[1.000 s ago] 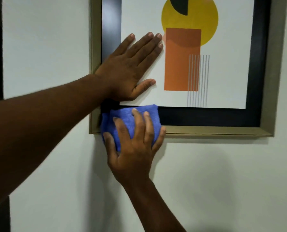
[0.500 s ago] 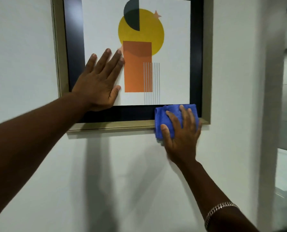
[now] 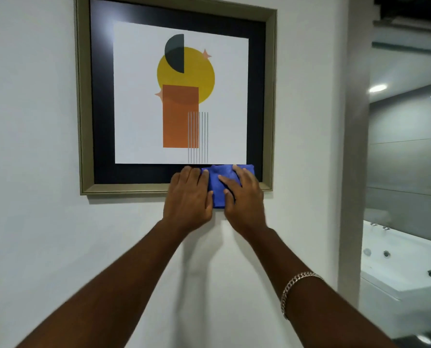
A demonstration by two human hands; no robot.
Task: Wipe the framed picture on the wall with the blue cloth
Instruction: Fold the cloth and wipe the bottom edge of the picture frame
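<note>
The framed picture (image 3: 85, 101) hangs on the white wall, with a dull gold frame, a black mat and an abstract print of a yellow circle and an orange rectangle. The blue cloth (image 3: 216, 185) lies folded against the frame's bottom edge near its right corner. My right hand (image 3: 244, 197) presses on the cloth's right part with fingers spread. My left hand (image 3: 188, 195) lies flat beside it, its fingertips touching the cloth's left edge. Much of the cloth is hidden under both hands.
The white wall (image 3: 33, 247) ends at a grey corner post (image 3: 352, 172) on the right. Beyond it stands a white bathtub (image 3: 405, 267) with round jets. A chain bracelet (image 3: 294, 285) circles my right wrist.
My right hand slid the cloth along the bottom edge from the left corner to the right. My left hand left the print and came down beside the cloth. The view has pulled back.
</note>
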